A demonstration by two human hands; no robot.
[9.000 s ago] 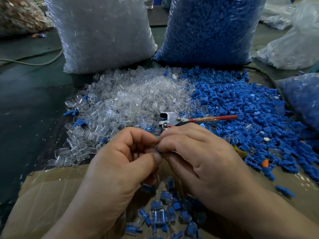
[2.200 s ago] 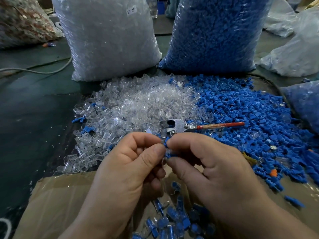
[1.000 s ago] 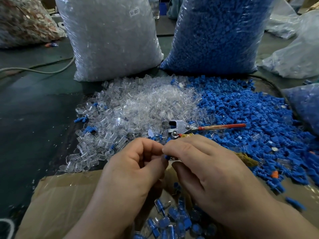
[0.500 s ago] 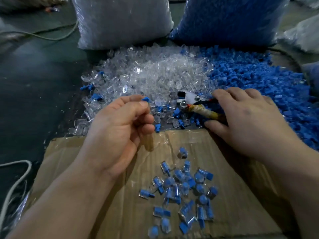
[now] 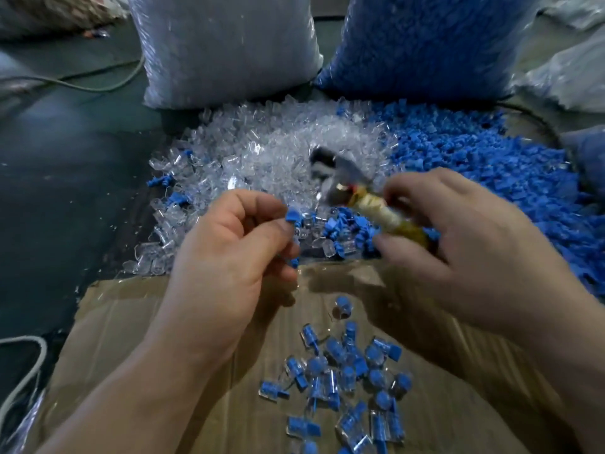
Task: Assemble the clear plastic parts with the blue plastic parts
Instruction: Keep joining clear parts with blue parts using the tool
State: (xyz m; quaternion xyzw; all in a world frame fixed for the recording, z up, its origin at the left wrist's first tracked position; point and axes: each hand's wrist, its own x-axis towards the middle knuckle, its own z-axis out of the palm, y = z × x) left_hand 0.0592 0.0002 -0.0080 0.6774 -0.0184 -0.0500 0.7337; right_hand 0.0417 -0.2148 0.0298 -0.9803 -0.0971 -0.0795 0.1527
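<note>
My left hand [image 5: 229,260] pinches a small joined blue and clear part [image 5: 292,217] between thumb and forefinger, just above the near edge of the piles. My right hand [image 5: 458,244] grips the taped handle of a pair of pliers [image 5: 347,185], lifted and blurred, its metal head over the clear pile [image 5: 278,149]. The loose blue parts [image 5: 491,165] spread to the right. Several joined blue-and-clear pieces [image 5: 343,371] lie on the cardboard sheet [image 5: 131,322] below my hands.
A tall bag of clear parts [image 5: 226,47] and a tall bag of blue parts [image 5: 422,44] stand behind the piles. More plastic bags [image 5: 563,70] lie at the right. A cable [image 5: 98,83] crosses the dark floor at the left, another cord [image 5: 23,371] at the lower left.
My hands have drawn apart; the right hand has picked the pliers up off the pile. The left hand keeps the small part. The camera has tilted down over the cardboard.
</note>
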